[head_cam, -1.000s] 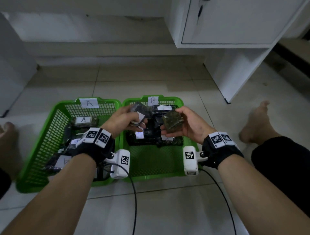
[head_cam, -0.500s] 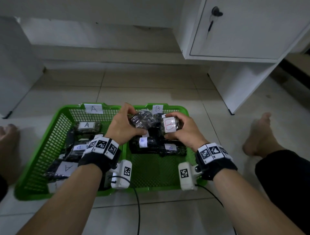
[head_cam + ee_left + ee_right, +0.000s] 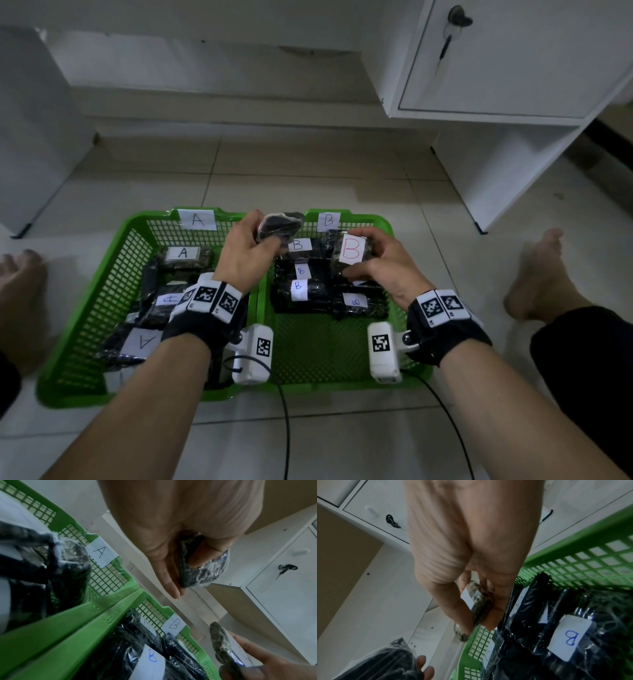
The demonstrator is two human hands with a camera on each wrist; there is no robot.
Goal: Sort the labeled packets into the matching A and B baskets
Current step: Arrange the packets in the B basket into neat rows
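Two green mesh baskets stand side by side on the floor: basket A (image 3: 85,308) on the left, basket B (image 3: 387,233) on the right, each tagged at its far rim. My left hand (image 3: 253,246) grips a dark wrapped packet (image 3: 279,224) above the rims where the baskets meet; its label is hidden. My right hand (image 3: 370,260) holds a packet with a red B label (image 3: 351,250) over the far right of basket B. In the left wrist view the dark packet (image 3: 202,569) sits between thumb and fingers. In the right wrist view the B packet (image 3: 479,604) is pinched edge-on.
Several A-labeled packets (image 3: 183,255) lie in basket A and several B-labeled packets (image 3: 301,291) in basket B. A white cabinet (image 3: 496,61) with a key in its door stands at the back right. My bare feet (image 3: 534,274) flank the baskets on the tiled floor.
Both hands have lifted slightly and moved toward the baskets' far rims. The right hand turned its packet so the red B label faces up; the left packet rose above the rims.
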